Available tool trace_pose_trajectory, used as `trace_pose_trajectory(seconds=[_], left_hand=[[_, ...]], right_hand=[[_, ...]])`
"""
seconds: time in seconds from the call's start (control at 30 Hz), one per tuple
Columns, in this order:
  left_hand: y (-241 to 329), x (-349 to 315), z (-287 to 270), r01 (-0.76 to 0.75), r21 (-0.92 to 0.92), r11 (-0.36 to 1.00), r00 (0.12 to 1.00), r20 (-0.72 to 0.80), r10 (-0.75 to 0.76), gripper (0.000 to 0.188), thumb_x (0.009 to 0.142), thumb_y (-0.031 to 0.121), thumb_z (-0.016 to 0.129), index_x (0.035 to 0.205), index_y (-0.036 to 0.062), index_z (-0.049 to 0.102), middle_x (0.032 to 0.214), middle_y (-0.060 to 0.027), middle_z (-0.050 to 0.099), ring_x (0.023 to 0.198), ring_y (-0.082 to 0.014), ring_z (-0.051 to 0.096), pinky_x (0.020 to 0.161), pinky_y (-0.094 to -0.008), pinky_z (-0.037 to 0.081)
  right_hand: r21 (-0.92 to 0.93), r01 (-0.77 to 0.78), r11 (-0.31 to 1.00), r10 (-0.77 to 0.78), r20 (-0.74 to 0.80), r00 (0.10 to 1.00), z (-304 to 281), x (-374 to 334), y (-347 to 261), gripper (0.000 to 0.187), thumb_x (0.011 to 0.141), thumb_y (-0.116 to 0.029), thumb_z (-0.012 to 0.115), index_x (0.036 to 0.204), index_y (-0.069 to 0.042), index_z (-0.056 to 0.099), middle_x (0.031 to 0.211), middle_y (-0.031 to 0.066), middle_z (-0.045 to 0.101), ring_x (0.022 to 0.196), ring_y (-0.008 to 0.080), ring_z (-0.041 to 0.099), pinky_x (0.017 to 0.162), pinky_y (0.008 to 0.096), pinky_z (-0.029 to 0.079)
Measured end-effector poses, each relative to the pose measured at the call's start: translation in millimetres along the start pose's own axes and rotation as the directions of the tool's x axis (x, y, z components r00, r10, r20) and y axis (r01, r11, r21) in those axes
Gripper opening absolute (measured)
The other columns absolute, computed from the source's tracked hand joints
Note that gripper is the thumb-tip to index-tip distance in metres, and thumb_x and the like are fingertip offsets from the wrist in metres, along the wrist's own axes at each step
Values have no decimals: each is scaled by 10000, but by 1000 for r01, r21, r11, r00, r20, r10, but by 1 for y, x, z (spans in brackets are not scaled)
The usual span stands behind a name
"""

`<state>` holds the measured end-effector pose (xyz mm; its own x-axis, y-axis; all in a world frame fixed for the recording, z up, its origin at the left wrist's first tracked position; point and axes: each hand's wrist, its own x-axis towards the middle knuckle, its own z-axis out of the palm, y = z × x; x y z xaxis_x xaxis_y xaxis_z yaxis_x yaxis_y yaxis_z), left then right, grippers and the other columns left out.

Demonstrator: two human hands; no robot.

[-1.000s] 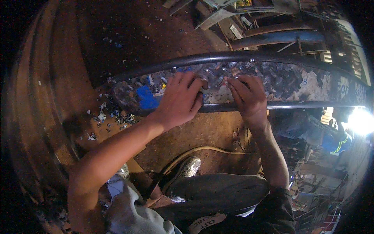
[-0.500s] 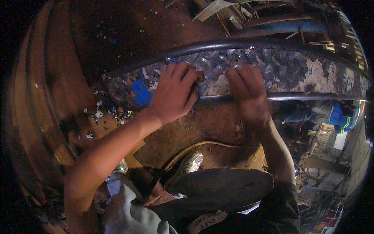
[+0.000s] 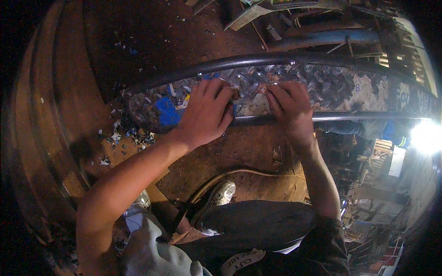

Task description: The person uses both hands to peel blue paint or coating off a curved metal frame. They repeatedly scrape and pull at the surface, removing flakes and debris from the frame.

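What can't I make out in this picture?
All in the head view:
- Left hand: its own back and curled fingers hide whatever lies beneath.
- Right hand: anything between its fingertips is too small and blurred.
- Dark-rimmed panel: its right end fades into the fisheye's dark edge.
- Floor scraps: too small to identify.

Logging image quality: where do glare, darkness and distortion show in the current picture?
Head view: a light glares white at right; corners fall black; the panel looks bowed, possibly lens distortion; left hand and right hand grainy but readable.
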<state>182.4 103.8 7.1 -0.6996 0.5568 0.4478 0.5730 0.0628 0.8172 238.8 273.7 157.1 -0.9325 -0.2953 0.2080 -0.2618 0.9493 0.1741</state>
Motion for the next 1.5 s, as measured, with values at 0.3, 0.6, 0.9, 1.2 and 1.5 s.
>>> trace_pose_trajectory(seconds=[0.3,0.6,0.9,1.2,1.5], left_hand=[[-1,0,1,-71,67,995,993,-89,76,314,781,114,640,1075,54,548,1093,-166,498,1019,-365,474,860,-475,398],[0,1,1,-67,52,996,993,-90,71,314,784,118,638,1075,45,542,1098,-168,500,1020,-364,479,862,-472,401],[-2,0,1,-32,33,999,999,-27,33,363,804,140,631,1138,35,539,1147,-200,485,1062,-410,459,919,-516,393],[-3,1,4,-58,49,997,995,-75,62,327,781,126,639,1089,58,550,1107,-174,490,1035,-374,466,885,-487,396],[-4,1,3,-66,48,997,994,-86,70,309,773,121,644,1065,73,555,1085,-160,490,1012,-358,474,852,-473,394]], right_hand=[[39,109,993,-109,21,994,8,-12,1,435,696,-54,628,1131,-47,609,1012,140,579,942,353,571,795,453,485],[137,-110,984,110,7,994,-9,5,-3,205,797,-2,697,996,-39,665,970,122,630,923,301,614,781,390,507],[40,18,999,-23,133,991,-9,5,-6,312,773,-88,630,1085,-67,627,1003,132,572,937,339,563,808,445,491],[-295,0,955,46,150,988,7,7,-17,196,793,-115,559,974,-44,543,901,127,510,865,308,526,711,432,441],[-96,-84,992,107,266,958,-4,9,-11,193,805,-116,560,988,-55,577,951,135,534,908,340,531,762,450,453]])
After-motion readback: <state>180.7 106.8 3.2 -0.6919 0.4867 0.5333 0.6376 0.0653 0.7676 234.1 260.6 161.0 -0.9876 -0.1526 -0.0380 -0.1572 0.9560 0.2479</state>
